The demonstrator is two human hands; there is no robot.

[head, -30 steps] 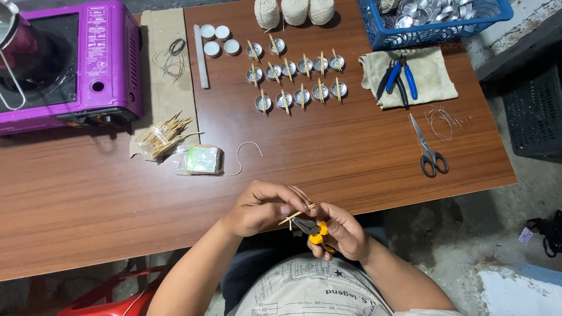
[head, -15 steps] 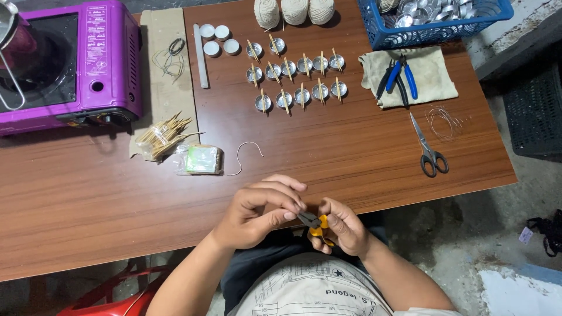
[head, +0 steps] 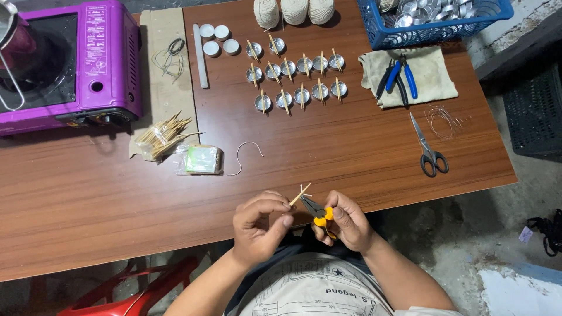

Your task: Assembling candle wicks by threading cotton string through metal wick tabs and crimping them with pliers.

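A: What lies far on the table (head: 351,146)?
B: Rows of small cups (head: 295,73) at the middle, yarn balls (head: 294,10) behind them, a basket (head: 436,26) to their right.

A: And left?
B: A stove (head: 70,61) at the far left, with a bundle of sticks (head: 164,134) just near of it.

A: Right?
B: Pliers (head: 398,73) on a cloth (head: 410,76), and scissors (head: 427,146) nearer.

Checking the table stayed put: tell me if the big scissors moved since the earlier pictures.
No. The scissors lie in the same spot, just below the cloth and beside the wire loop, handles toward the table edge.
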